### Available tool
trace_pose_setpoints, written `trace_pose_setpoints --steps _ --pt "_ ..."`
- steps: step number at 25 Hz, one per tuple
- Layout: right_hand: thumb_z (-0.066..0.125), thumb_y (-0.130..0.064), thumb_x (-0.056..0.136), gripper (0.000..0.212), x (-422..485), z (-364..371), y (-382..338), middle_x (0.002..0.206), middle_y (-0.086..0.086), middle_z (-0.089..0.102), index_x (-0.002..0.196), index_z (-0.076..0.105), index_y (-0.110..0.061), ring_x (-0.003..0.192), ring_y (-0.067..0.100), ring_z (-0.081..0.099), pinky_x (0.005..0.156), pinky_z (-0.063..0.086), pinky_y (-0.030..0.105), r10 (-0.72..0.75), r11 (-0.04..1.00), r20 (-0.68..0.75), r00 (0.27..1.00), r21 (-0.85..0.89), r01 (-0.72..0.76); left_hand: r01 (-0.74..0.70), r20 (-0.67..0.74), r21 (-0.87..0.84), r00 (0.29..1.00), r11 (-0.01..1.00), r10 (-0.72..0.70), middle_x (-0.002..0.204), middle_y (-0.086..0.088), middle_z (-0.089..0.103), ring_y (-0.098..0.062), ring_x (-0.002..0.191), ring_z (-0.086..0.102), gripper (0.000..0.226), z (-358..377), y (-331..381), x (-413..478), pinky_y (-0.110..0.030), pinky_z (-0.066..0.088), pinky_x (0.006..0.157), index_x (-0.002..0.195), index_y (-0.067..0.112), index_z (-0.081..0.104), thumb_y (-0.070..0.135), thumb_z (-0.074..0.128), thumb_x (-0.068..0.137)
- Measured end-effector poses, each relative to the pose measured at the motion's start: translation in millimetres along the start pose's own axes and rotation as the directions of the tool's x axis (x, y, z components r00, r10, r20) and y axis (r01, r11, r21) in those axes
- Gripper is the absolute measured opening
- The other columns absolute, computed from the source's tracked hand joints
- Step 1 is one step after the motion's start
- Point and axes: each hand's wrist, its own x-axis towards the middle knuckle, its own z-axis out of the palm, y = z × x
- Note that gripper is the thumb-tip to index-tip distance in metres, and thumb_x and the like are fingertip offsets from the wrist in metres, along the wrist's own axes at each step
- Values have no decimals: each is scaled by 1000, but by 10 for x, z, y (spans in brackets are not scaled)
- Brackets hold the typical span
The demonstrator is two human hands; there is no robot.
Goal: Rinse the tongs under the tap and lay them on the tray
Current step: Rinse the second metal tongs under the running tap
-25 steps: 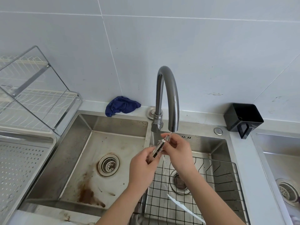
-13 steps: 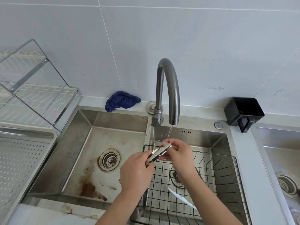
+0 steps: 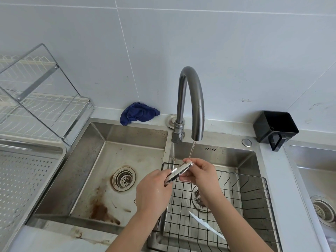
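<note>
Small metal tongs (image 3: 180, 171) slant up to the right under a thin stream of water from the curved grey tap (image 3: 190, 99). My left hand (image 3: 153, 192) grips their lower end. My right hand (image 3: 201, 172) pinches their upper serrated tip, where the water lands. Both hands hover over the right sink basin, above a black wire basket (image 3: 254, 193). The perforated metal tray (image 3: 21, 180) lies at the far left, beside the left basin.
A clear-lidded dish rack (image 3: 41, 106) stands behind the tray. A blue cloth (image 3: 138, 112) lies on the ledge left of the tap. A black holder (image 3: 275, 127) sits at the right. A white knife (image 3: 205, 224) lies in the basket. The left basin (image 3: 116, 179) shows rust stains.
Both hands with the tongs have dropped lower below the spout and the tongs now lie flatter; the water stream between spout and tongs is longer.
</note>
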Motion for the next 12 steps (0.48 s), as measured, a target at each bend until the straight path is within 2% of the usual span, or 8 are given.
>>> trace_pose_setpoints --steps 2,3,4,6,7,8,10,12 --pt "56 -13 102 20 2 -21 -37 73 7 75 94 74 -8 62 19 70 51 56 29 -3 1000 -43 999 -31 2 43 73 -91 997 995 -36 64 11 52 -5 60 51 7 71 15 56 -24 41 55 88 37 72 30 71 87" --pt "57 -16 102 20 5 -33 -61 73 6 73 93 73 -8 60 17 67 48 52 29 -13 999 -59 998 -40 11 111 122 -194 989 975 -88 60 8 53 -4 57 50 9 118 19 95 -26 43 54 79 34 70 32 72 87" --pt "58 -17 101 19 12 -46 -87 73 7 70 91 72 -8 60 17 65 45 49 29 -30 999 -68 997 -39 27 216 197 -355 968 910 -153 58 4 57 -6 54 51 10 176 15 141 -30 47 55 77 28 71 31 73 87" --pt "63 -12 96 9 27 -68 -149 72 4 66 92 70 -8 61 18 65 45 48 29 -73 997 -51 996 -38 71 411 363 -613 905 675 -221 60 0 63 -13 50 55 8 226 47 221 -34 50 54 80 20 74 23 75 88" --pt "66 -8 93 4 23 -66 -186 71 1 65 95 70 -9 63 18 66 46 49 30 -98 994 -23 995 -46 97 450 405 -666 888 594 -218 62 -5 64 -15 50 55 10 231 71 256 -32 49 51 79 19 74 22 75 89" --pt "69 -5 91 9 17 -67 -205 72 -2 66 98 69 -10 64 18 66 48 50 30 -126 990 8 992 -58 126 469 435 -698 878 541 -199 64 -7 64 -17 49 56 14 243 87 285 -30 48 49 77 19 74 25 74 90" --pt "70 -5 91 10 10 -64 -257 71 -5 66 98 68 -12 63 16 65 47 48 30 -170 982 44 984 -80 173 488 490 -728 862 482 -132 62 -8 62 -20 47 56 27 251 157 345 -28 47 46 70 22 70 38 68 91" --pt "69 -16 94 5 2 -79 -308 67 -4 66 91 66 -15 59 15 62 46 47 29 -220 963 56 974 -150 226 518 550 -729 832 448 -65 56 -7 59 -22 40 53 38 260 247 391 -25 43 39 65 23 66 48 61 93"
